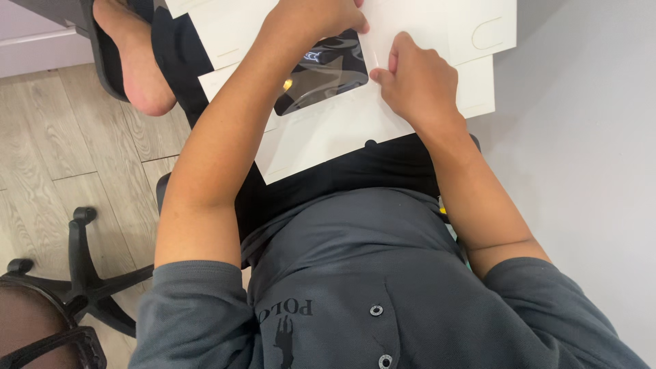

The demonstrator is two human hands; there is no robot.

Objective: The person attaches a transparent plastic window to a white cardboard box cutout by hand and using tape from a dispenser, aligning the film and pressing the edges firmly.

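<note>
Right hand fingers pinch flat white carton | left hand presses glossy window

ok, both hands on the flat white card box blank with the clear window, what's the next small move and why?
Probably crease the panel: the left hand pins the flat white cardboard box blank by its clear plastic window, while the right hand pinches an edge beside it.

Up at twelve o'clock, a flat white cardboard package lies unfolded across the lap, with a dark, glossy, rounded-corner plastic window in its face. Beneath it, toward one o'clock, more white die-cut card sheets are stacked, one with a curved tab slot.
</note>
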